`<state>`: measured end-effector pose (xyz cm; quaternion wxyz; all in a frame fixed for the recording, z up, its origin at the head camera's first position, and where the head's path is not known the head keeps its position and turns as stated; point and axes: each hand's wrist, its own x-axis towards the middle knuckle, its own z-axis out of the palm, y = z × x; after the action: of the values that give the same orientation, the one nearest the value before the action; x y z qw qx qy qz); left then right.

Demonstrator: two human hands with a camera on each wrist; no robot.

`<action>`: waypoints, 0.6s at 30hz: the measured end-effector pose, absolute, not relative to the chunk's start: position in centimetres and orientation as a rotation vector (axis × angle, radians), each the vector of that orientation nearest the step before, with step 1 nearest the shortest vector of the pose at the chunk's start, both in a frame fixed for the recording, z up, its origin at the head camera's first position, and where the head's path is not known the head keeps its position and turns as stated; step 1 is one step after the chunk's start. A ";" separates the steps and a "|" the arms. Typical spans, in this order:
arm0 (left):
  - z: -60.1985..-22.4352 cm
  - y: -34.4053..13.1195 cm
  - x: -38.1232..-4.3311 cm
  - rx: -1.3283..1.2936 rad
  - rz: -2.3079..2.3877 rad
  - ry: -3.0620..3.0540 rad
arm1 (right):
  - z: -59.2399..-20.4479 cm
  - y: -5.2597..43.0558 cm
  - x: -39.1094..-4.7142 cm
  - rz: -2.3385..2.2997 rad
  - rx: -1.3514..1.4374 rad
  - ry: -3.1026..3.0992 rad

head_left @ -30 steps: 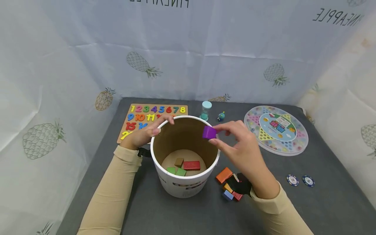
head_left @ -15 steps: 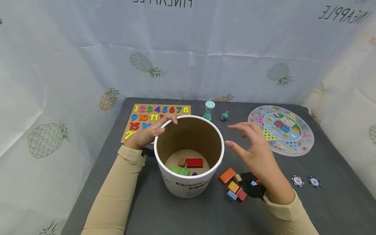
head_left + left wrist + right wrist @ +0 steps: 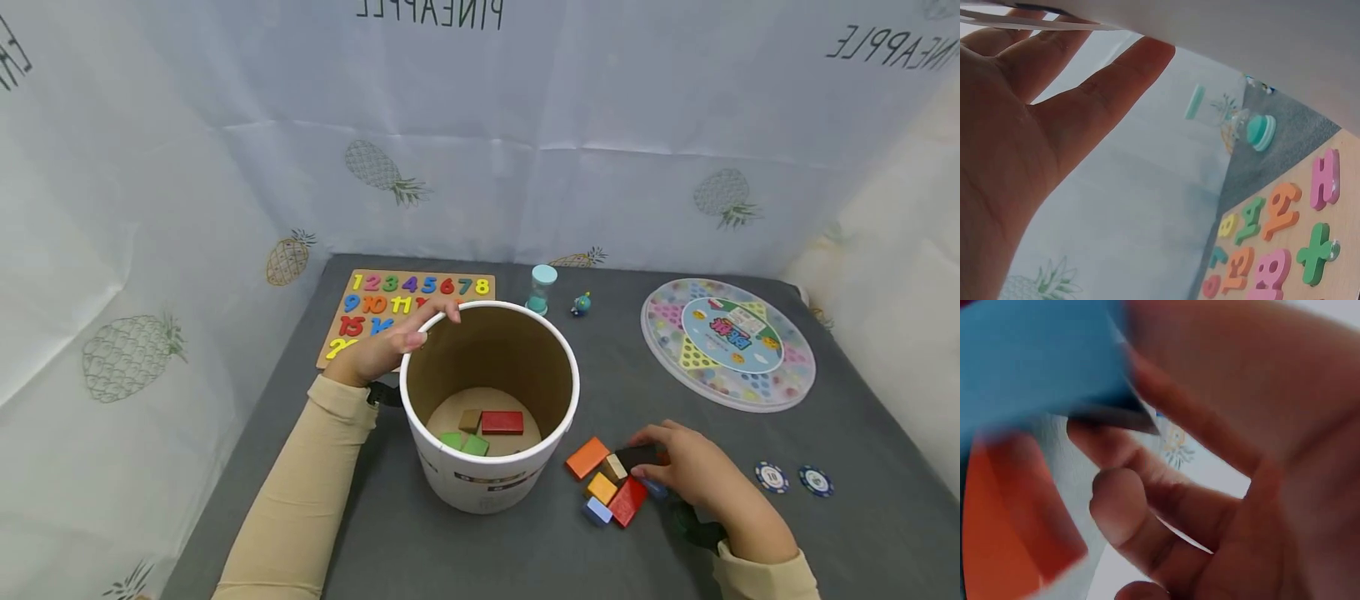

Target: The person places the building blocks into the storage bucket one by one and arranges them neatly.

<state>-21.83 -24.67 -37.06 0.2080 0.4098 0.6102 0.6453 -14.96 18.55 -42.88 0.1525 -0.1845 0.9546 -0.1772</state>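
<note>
My left hand (image 3: 382,350) grips the rim of a white bucket (image 3: 480,487), fingers hooked over it. In the left wrist view, a digit of that hand (image 3: 1097,100) lies against the outer wall. Inside are a red block (image 3: 502,422), a brown block (image 3: 470,421) and two green blocks (image 3: 475,445). Right of the bucket, my right hand (image 3: 693,467) pinches a black block (image 3: 636,456) between thumb and index finger. A blue block (image 3: 1035,369) fills the top left of the right wrist view, blurred, above an orange block (image 3: 1016,519).
Loose blocks, including an orange one (image 3: 587,458), a yellow one (image 3: 602,488) and a red one (image 3: 627,501), lie beside the bucket. Behind stand a number board (image 3: 360,308), sand timer (image 3: 541,290) and small toy (image 3: 581,303). Round game board (image 3: 727,342) and poker chips (image 3: 772,477) are right.
My right hand has let go of a purple block into the bucket and moved down and right to the loose blocks. The left hand has stayed at the rim.
</note>
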 end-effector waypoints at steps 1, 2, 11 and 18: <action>-37.1 -24.6 -21.8 1.139 1.795 1.703 | -43.2 18.5 -15.0 -0.521 -0.526 2.741; -37.1 -24.6 -21.7 1.131 1.797 1.710 | -43.4 18.3 -15.0 -0.518 -0.516 2.752; -37.1 -24.4 -21.6 1.093 1.810 1.709 | -39.8 16.4 -15.7 -0.739 -0.462 3.074; -37.3 -24.5 -21.5 1.062 1.821 1.701 | -33.9 11.5 -15.3 -1.447 -0.873 3.169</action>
<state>-21.50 -24.46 -37.28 0.2148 0.3830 0.6133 0.6566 -15.35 11.46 -33.88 -0.2231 -0.2369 0.8602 -0.3926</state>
